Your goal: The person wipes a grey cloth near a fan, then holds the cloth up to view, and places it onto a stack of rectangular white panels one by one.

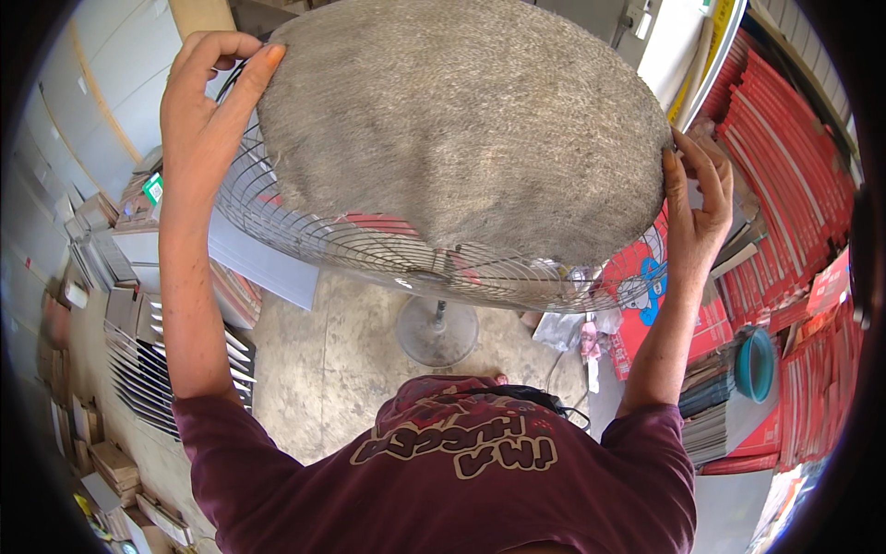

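Pinching opposite side edges of the grey fibrous cover (471, 125), the left hand (205, 106) and right hand (699, 198) are standing well apart, 1 per side. The cover is hiding most of the wire fan guard (334, 247); its broad face is pointing toward the head, its long axis running left to right. Below its lower edge, guard wires are showing. Farther down, open floor (300, 379) is surrounding the round base (437, 334); red stacks (780, 166) are limiting room rightward.
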`<action>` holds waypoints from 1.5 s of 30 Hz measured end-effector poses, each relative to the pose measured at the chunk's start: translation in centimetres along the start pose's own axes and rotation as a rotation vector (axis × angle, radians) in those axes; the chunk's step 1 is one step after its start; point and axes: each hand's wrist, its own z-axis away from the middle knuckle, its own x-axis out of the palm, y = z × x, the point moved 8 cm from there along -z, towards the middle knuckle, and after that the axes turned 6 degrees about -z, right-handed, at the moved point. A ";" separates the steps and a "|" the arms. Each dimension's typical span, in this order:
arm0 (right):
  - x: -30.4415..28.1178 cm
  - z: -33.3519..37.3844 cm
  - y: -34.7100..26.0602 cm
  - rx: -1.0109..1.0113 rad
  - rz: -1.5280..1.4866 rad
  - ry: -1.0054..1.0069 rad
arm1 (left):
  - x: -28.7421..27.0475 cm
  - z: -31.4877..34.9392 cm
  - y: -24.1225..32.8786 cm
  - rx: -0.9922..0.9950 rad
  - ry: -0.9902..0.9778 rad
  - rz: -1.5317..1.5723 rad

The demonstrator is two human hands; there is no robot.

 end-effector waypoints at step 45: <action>3.5 -0.6 -6.6 -0.158 -0.306 0.163 | -0.4 7.0 -9.9 -0.363 0.129 0.294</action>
